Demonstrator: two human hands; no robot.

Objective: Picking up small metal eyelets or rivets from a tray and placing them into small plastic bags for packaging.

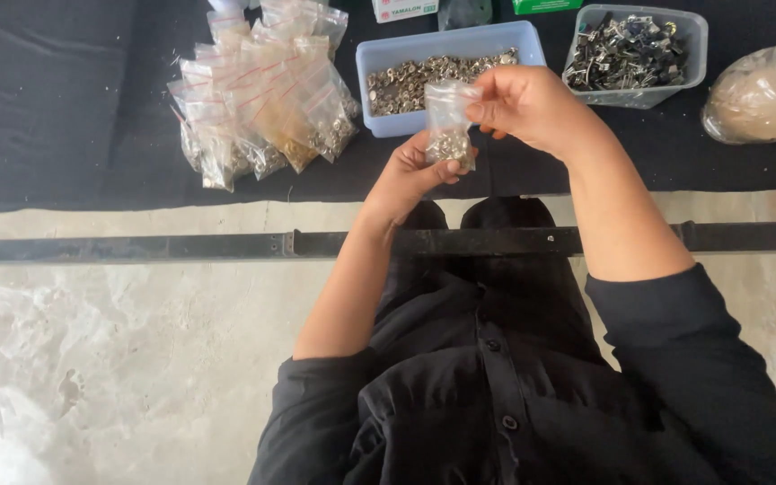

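Observation:
A small clear zip bag (pixel 450 121) with small metal pieces in its bottom hangs between both hands, in front of a blue tub. My right hand (pixel 532 108) pinches the bag's top edge from the right. My left hand (pixel 410 175) supports the bag's lower part from below and the left, fingers on the filled end. The blue tub (pixel 379 56) behind the hands holds many loose silver metal pieces.
A pile of several filled clear zip bags (pixel 262 90) lies to the left on the black cloth (pixel 47 99). A clear tub (pixel 692 36) of darker metal parts and a plastic bundle (pixel 765 90) sit right. A black metal bar (pixel 181 244) crosses the concrete floor.

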